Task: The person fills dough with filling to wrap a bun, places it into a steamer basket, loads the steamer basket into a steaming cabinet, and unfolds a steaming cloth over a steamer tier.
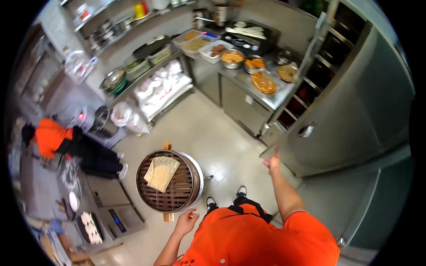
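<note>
My left hand (187,221) is low in the view, just off the near right rim of a round wooden steamer (195,179). Its fingers are loosely curled, and whether they hold anything is too small to tell. A folded, pale cloth-like piece (162,174) lies on the steamer's brown slats. On the right my right hand (272,162) reaches out with fingers apart and nothing in them, near the lower edge of an open steel cabinet door (341,115).
A co-worker in orange (51,137) bends over the left counter (106,217). Food bowls (232,58) stand on the steel counter (277,95) at the back. A white bag (125,116) sits beside a low shelf. Dark shelves (313,77) show inside the cabinet.
</note>
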Demonstrator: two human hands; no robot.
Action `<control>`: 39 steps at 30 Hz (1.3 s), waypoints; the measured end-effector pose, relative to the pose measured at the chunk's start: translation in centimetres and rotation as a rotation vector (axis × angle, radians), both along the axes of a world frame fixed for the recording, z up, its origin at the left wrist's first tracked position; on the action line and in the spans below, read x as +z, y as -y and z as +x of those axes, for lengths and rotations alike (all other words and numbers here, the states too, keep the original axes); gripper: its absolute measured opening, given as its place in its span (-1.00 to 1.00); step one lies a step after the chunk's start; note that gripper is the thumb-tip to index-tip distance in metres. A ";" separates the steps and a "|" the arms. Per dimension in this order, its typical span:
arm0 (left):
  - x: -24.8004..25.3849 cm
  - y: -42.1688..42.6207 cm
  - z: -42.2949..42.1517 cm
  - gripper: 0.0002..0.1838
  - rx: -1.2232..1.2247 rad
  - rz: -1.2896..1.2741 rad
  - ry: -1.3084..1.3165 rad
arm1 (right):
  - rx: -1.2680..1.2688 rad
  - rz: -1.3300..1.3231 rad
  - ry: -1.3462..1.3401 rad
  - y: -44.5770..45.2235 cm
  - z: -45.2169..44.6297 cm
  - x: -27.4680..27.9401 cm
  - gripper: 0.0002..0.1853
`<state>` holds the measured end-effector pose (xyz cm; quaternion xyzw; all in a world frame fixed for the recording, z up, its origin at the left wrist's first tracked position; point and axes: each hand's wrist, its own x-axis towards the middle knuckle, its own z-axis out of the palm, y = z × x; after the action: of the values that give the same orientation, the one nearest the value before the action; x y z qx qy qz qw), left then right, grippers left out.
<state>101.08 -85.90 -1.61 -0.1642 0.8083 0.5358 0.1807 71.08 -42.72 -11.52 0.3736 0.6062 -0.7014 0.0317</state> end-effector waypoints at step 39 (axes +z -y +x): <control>-15.5 24.6 -19.0 -0.27 0.483 -0.807 0.330 | 0.315 -0.010 0.125 -13.6 -15.6 5.9 -0.66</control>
<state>82.11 -110.48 -17.09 -0.4863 0.8506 0.1737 0.0989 55.47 -29.08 -5.66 0.3168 0.6505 -0.6661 0.1811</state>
